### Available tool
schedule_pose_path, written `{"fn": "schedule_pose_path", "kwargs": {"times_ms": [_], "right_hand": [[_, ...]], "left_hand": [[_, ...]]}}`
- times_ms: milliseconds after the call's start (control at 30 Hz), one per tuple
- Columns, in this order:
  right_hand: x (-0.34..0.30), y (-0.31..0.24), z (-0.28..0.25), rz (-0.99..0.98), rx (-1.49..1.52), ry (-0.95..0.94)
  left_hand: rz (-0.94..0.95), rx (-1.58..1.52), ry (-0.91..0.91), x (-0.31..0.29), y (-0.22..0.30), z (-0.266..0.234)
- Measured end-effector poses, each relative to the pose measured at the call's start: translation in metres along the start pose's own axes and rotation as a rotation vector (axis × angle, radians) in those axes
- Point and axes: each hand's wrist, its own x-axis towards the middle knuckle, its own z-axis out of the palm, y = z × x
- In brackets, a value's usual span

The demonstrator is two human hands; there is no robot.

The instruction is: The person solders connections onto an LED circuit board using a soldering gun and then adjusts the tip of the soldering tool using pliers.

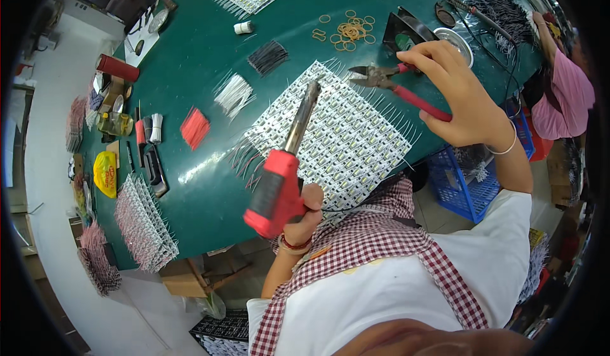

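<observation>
The left hand [306, 213] has its grip closed around the red handle of a soldering gun [283, 165], whose metal barrel points up and away over a large sheet of white LED modules [337, 137] lying on the green desk [203, 45]. The right hand [460, 95] holds red-handled cutting pliers [394, 83] in a closed grip, raised above the far right corner of that sheet, the jaws pointing left. Left of the sheet lie small bundles of cut wire: a black bundle [267, 57], a white bundle [234, 95] and a red bundle [194, 128], each apart from the others. A scatter of rubber bands [348, 31] sits beyond the pliers. More module strips [145, 226] lie near the desk's left edge. A blue basket [467, 178] stands on the floor under the right arm.
</observation>
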Motion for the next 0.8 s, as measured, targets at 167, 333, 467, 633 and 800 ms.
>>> {"fn": "schedule_pose_path", "kwargs": {"times_ms": [167,333,467,633,800], "right_hand": [[-0.001,0.027,-0.020,0.364,0.943,-0.561],[0.017,0.049,-0.036,0.389,0.927,-0.815],[0.019,0.052,-0.058,0.456,0.834,-0.929],[0.022,0.047,-0.067,0.407,0.778,-1.008],[0.021,0.051,-0.068,0.244,0.682,-0.992]], "left_hand": [[0.289,0.719,-0.162,0.006,0.008,-0.001],[0.393,0.771,-0.417,0.012,0.008,0.001],[0.457,0.864,-0.466,0.014,0.010,0.009],[0.483,0.898,-0.516,0.017,0.012,0.011],[0.490,0.926,-0.516,0.015,0.014,0.013]]}}
